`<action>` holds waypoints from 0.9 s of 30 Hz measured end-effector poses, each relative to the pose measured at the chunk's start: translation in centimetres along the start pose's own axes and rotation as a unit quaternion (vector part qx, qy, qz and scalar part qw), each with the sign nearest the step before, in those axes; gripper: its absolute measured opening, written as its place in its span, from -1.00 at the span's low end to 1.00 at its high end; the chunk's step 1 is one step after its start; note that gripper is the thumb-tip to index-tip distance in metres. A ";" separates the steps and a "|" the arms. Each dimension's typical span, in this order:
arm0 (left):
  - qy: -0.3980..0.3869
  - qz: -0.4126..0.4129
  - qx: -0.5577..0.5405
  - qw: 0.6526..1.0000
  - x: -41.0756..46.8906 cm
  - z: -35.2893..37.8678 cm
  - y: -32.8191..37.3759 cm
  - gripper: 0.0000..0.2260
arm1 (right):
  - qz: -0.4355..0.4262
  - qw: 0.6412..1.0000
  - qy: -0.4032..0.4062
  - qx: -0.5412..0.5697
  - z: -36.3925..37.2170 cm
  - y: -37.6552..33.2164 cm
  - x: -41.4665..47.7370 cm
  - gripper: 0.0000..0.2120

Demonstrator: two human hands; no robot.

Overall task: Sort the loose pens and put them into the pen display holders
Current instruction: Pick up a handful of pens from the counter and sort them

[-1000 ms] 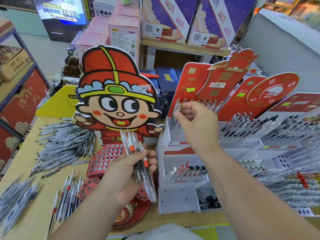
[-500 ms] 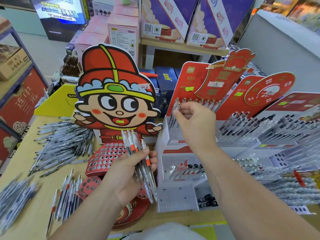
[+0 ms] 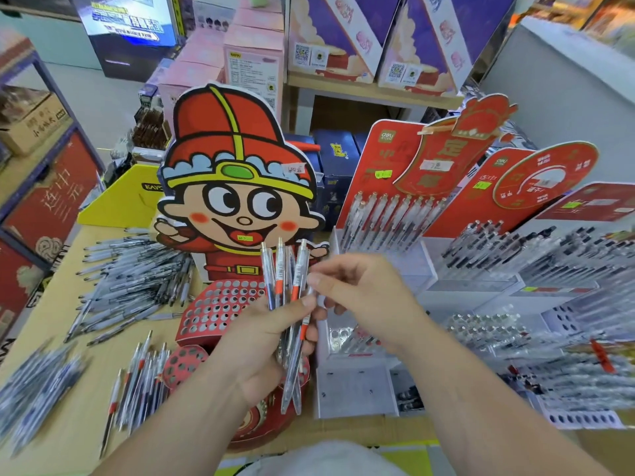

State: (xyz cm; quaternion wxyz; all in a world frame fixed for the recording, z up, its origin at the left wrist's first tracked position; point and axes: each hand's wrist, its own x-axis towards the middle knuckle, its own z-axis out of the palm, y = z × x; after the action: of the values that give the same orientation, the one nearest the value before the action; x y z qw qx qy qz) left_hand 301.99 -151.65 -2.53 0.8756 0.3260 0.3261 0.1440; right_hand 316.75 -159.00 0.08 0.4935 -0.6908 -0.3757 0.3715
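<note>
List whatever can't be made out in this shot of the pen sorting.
Head view:
- Pen bundle in the left hand grip: count hidden by overlap and fingers.
- Right hand: pinching a pen or only touching, blurred.
- Pen pile lower left: blurred, cut by edge.
- Green price tag: too small to read.

Bright, even indoor light fills the scene, leaving only faint, soft shadows on the counter (image 3: 86,389) below and left of the fingers (image 3: 318,280). The cartoon cutout (image 3: 237,187) just behind the fingers is sharp, while the pen piles (image 3: 31,383) far to their left and the racks of pens (image 3: 567,372) far to their right smear with blur. Wide-angle distortion bows straight lines outward near the edges, and a lit screen (image 3: 127,22) far up and left glows bluish-white.
</note>
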 end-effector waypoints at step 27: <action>-0.028 -0.024 0.041 0.998 1.6 0.8 -0.5 -0.85 | -0.002 0.981 0.050 0.185 -6.7 -0.3 -0.8 -0.95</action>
State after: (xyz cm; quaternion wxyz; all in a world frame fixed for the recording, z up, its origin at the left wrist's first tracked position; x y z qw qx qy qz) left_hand 303.77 -151.64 -3.17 0.8736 0.3575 0.3147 0.1000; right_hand 322.29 -162.33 2.11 0.6319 -0.6044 -0.2768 0.3984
